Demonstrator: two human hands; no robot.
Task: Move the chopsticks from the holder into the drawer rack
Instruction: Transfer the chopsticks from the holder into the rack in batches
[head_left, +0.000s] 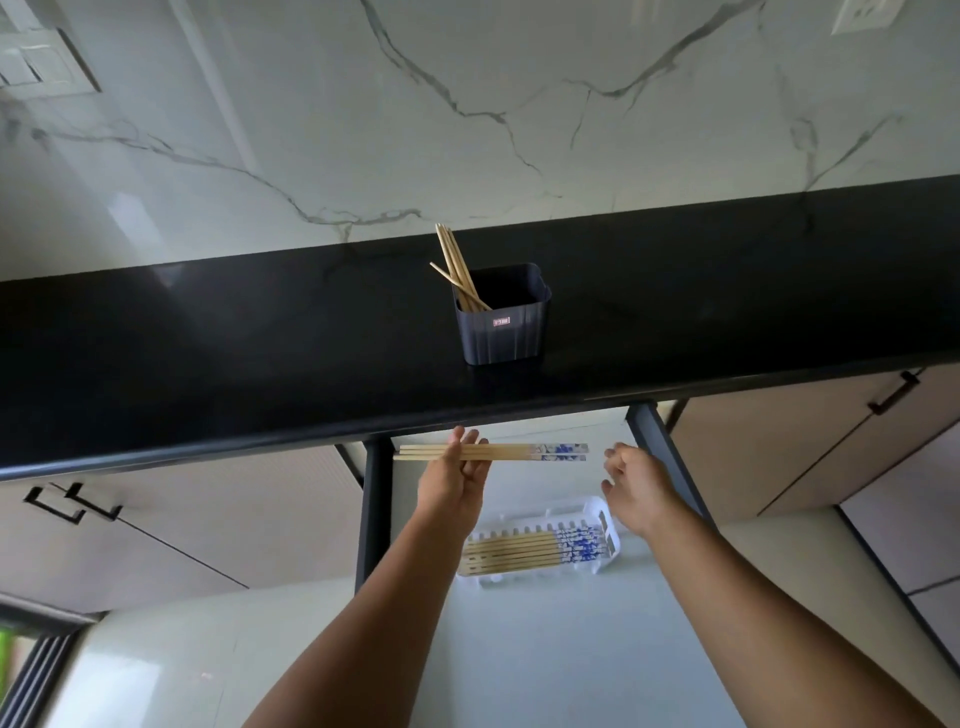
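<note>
Black counter (208, 338) under marble wall; holder (501, 317) on it, few chopsticks (457, 270) left inside, leaning at its left corner. Open drawer (519, 649) below holder; white rack (545, 545) there, already part filled. My left hand (457, 467) pinches small bundle (493, 452) level, just under counter edge, above rack. Right hand (636, 483) near patterned ends, fingers loosely spread, holding nothing. I judge risk: loose pinch lets sticks fan and miss rack slots; ends could knock counter edge.
</note>
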